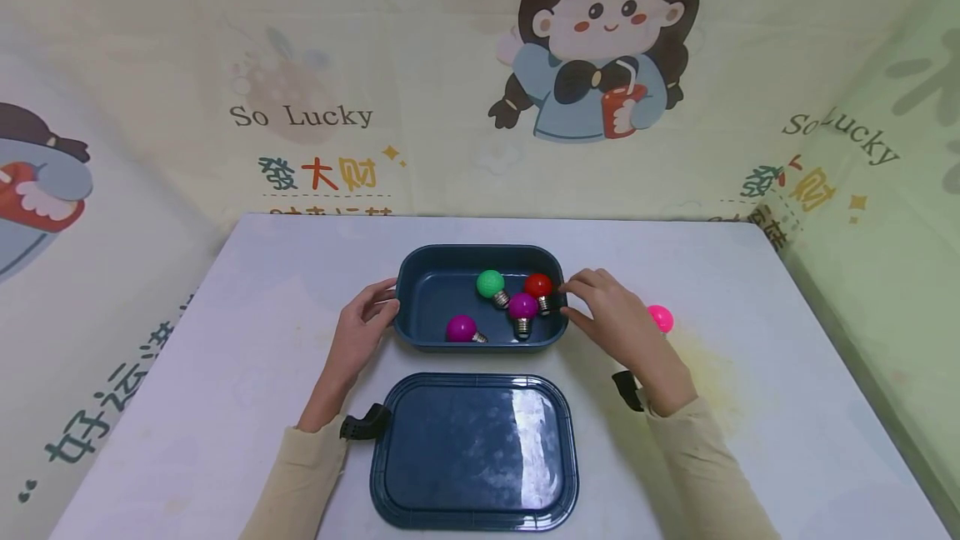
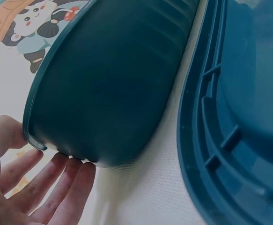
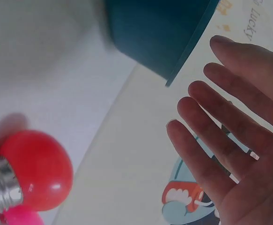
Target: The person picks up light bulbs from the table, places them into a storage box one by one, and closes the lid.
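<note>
A dark blue plastic box [image 1: 438,298] stands open on the table, holding a green bulb [image 1: 491,282], a red bulb [image 1: 537,285], a purple bulb [image 1: 522,306] and another purple bulb [image 1: 461,328]. At the box's left end my left hand [image 1: 362,327] touches the outer wall with fairly straight fingers [image 2: 63,183], its thumb at the rim. My right hand [image 1: 615,315] is by the right end, fingertips close to the rim. In the right wrist view its fingers are spread and nothing is between them.
In front of the box lies its dark blue lid [image 1: 465,448]. Beyond my right wrist is a pink bulb [image 1: 661,318], partly hidden in the head view. The right wrist view shows a red bulb [image 3: 40,168] beside it on the white table [image 1: 300,265]. Printed cloth [image 1: 435,107] hangs behind.
</note>
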Available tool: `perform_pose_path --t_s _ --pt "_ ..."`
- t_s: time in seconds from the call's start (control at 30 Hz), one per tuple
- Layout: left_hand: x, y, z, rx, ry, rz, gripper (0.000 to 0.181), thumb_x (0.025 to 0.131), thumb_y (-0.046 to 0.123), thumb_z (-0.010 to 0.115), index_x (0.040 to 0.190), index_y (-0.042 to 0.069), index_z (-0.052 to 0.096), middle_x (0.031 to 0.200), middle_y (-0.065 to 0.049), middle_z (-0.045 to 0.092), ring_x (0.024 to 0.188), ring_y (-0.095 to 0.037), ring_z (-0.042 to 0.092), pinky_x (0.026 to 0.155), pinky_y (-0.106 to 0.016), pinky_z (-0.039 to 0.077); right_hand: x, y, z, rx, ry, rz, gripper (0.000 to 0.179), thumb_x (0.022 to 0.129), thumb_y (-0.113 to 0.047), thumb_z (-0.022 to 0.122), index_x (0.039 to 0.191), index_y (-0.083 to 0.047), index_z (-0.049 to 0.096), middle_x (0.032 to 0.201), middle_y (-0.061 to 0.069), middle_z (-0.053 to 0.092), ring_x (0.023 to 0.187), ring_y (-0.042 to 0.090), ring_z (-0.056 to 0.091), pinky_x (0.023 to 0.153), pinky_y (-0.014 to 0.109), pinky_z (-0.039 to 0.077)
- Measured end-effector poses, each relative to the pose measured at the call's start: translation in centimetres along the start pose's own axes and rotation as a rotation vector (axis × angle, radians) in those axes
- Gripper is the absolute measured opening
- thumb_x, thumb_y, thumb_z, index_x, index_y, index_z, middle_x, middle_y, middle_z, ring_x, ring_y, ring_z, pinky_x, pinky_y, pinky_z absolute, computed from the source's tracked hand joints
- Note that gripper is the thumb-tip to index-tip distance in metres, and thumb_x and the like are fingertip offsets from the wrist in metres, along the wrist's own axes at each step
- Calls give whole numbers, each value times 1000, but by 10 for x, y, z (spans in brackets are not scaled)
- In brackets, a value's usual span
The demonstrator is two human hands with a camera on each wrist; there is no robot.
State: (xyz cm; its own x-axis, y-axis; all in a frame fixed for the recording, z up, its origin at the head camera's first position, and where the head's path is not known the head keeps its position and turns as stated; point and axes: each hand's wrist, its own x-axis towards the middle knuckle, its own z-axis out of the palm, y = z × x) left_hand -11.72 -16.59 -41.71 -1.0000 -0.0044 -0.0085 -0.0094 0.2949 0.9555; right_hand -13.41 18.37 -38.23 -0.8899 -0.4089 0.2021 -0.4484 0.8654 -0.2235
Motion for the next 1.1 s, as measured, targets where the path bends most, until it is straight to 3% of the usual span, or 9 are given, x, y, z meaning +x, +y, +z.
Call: perform_pose_path --t_s 0.53,0.7,0.93,1.1 --pt "-3 3 1 24 14 1 42 102 13 55 143 2 50 135 -24 56 124 -36 57 83 -9 47 -12 25 0 11 36 -16 32 82 -11 81 111 -1 72 110 14 68 103 30 61 86 43 57" --pt "-3 3 1 32 17 2 42 102 13 55 143 1 50 136 -24 56 124 -36 57 83 -9 47 -18 32 0 12 17 23 32 82 -11 81 112 -1 72 111 14 68 105 31 61 87 45 57" --pt "11 -36 1 12 28 36 44 102 28 58 143 14 52 136 -15 58 123 -29 58 87 -13 50 -24 43 2 18 -23 73 34 83 -10 80 114 -1 70 113 16 66 108 34 60 89 49 56" --pt "12 -37 1 12 25 35 44 101 29 58 143 14 53 135 -15 58 123 -29 58 87 -14 50 -30 50 3 24 -15 63 33 83 -6 78 113 2 69 111 17 65 106 34 58 88 49 55"
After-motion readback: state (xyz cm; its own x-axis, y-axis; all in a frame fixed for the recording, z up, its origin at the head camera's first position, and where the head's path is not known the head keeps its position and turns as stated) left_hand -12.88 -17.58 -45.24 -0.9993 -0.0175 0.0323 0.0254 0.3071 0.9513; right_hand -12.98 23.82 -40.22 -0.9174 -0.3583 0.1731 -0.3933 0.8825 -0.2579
